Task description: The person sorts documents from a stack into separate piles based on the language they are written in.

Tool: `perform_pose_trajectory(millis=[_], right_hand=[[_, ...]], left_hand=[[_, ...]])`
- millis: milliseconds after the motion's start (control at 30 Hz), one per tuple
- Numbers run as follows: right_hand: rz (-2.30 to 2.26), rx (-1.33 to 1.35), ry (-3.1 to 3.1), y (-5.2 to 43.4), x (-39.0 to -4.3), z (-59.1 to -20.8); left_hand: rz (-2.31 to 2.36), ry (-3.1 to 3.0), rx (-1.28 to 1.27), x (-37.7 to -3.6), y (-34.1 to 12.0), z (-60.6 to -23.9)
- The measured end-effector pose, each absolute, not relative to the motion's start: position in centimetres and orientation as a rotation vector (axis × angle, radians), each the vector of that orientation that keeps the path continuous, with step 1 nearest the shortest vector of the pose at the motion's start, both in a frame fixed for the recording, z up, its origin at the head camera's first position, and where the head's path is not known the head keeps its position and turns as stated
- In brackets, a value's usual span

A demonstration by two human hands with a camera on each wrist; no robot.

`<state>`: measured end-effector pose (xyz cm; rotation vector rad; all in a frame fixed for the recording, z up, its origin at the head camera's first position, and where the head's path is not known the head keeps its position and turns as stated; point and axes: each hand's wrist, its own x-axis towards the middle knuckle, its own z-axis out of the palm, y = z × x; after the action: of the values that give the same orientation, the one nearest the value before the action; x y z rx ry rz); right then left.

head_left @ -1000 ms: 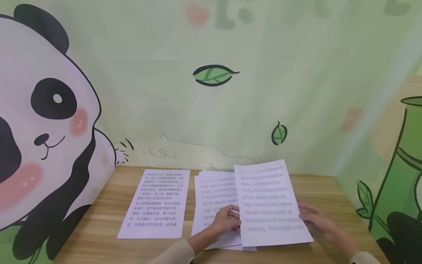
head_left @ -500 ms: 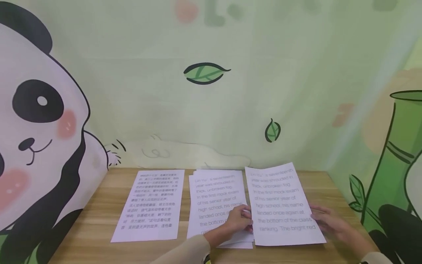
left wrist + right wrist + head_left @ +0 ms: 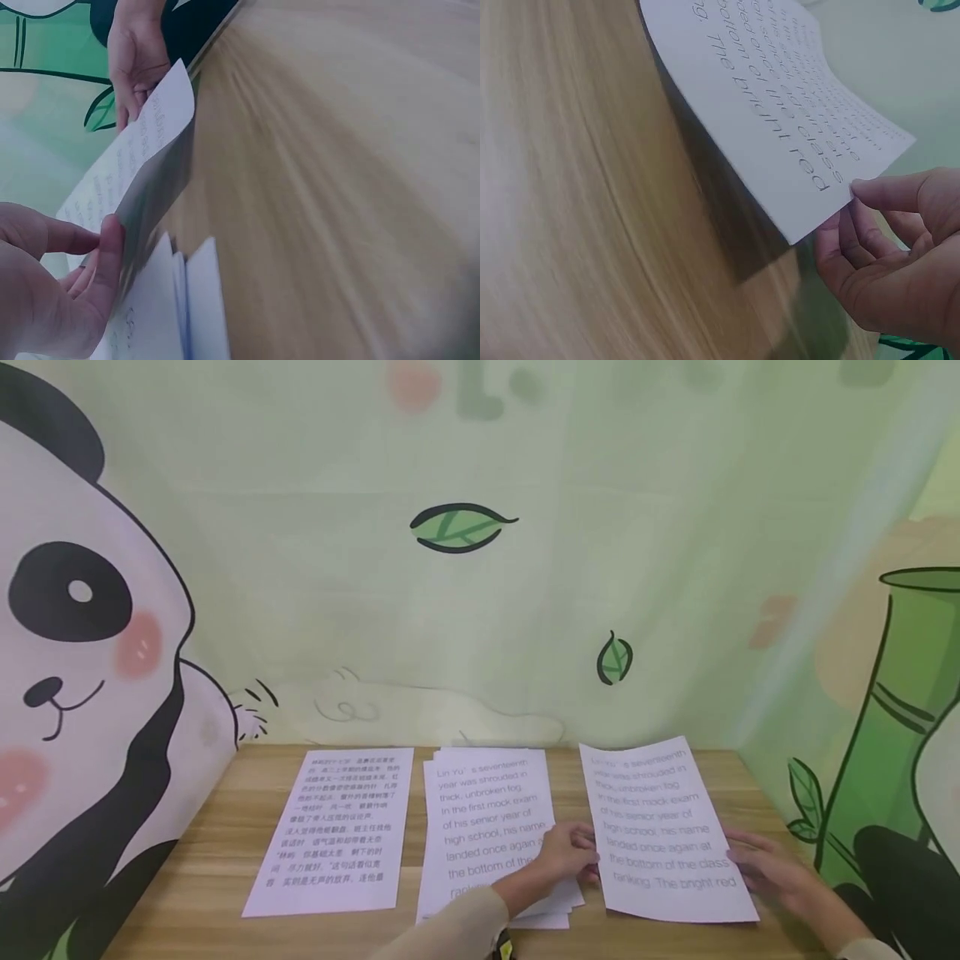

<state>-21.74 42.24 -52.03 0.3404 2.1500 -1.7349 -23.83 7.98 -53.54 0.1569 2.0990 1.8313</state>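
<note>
White printed paper sheet (image 3: 667, 831) hangs just above the wooden table (image 3: 225, 860), right of the paper stack (image 3: 487, 827); left hand (image 3: 566, 853) and right hand (image 3: 765, 864) pinch opposite edges, probably to keep it level.

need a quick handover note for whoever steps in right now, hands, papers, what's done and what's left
Left hand: pinches the left edge of the white sheet of English print.
Right hand: pinches that sheet's right edge; both wrist views show it held clear of the light wooden table.
Papers: the held sheet hangs over the table's right part. The white stack of English-print sheets lies in the middle, under the left forearm. The single white sheet of Chinese print lies flat on the left.
Done: one sheet is off the stack.
Left: the sheet is not yet down; more sheets remain in the stack.
</note>
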Motion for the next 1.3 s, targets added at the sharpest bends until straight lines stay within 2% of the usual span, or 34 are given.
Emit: perform_pose_trajectory(millis=[400, 700, 1000, 1300], right_hand=[[-1.605, 0.484, 2.324, 42.8, -21.7, -52.4], [-1.44, 0.39, 2.503, 43.1, -21.7, -52.2], [-1.39, 0.343, 2.533, 42.8, -21.1, -50.8], [-1.49, 0.241, 2.502, 39.6, -21.5, -50.0]], left_hand=[[1.738, 2.029, 0.203, -24.5, 9.7, -53.2], [1.682, 2.029, 0.259, -24.7, 9.4, -53.3], [1.575, 2.025, 0.375, -25.6, 5.7, -51.8], [1.611, 2.057, 0.349, -27.0, -1.6, -50.4]])
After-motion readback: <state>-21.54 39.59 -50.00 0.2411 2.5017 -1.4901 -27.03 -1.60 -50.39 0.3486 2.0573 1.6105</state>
